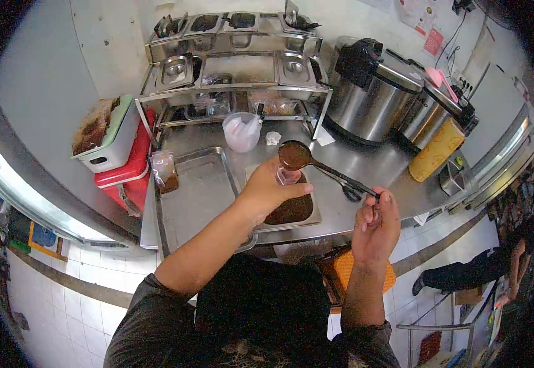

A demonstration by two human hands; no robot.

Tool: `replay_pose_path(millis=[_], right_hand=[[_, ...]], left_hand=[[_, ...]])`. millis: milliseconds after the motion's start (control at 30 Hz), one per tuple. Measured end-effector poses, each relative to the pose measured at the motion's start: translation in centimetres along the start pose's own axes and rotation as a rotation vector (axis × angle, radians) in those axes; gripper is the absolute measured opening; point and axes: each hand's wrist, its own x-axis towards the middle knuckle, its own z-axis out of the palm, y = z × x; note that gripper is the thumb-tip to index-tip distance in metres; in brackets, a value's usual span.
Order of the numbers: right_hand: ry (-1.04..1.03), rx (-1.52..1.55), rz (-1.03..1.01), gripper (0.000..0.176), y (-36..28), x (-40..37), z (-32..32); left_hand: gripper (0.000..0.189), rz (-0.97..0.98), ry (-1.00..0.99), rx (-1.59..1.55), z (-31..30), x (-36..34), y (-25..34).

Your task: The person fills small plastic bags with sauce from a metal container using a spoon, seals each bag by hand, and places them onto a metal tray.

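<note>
My right hand (376, 228) pinches the end of a black ladle (340, 176), whose bowl is filled with dark brown sauce. The ladle's bowl is above a small clear plastic cup (288, 177). My left hand (265, 189) is wrapped around that cup; whether sauce is inside cannot be made out. Below both hands sits a rectangular metal pan (316, 216) of brown sauce (288, 212), partly covered by my left hand. Left of it lies a shallow metal tray (199, 199).
Behind stands a metal rack (239, 69) with lidded pans. A translucent pitcher (242, 132) sits before it. Two large steel cookers (374, 92) and a yellow roll (437, 151) are right; a white bin (108, 144) is left. A person (469, 270) is at far right.
</note>
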Motion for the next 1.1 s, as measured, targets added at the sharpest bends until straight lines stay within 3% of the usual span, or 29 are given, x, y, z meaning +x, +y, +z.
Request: replay_pose_path(millis=[367, 967, 1100], right_hand=[[-0.114, -0.264, -0.178, 0.016, 0.4, -0.9, 0.3], [-0.582, -1.045, -0.828, 0.014, -0.5, -0.6, 0.4], [-0.571, -1.034, -0.808, 0.014, -0.3, -0.6, 0.5]], left_hand=[[0.044, -0.010, -0.032, -0.109, -0.7, 0.6, -0.6], [0.038, -0.034, 0.067, -0.060, -1.7, 1.4, -1.5], [0.037, 0.003, 0.076, -0.019, -2.0, 1.6, -1.9]])
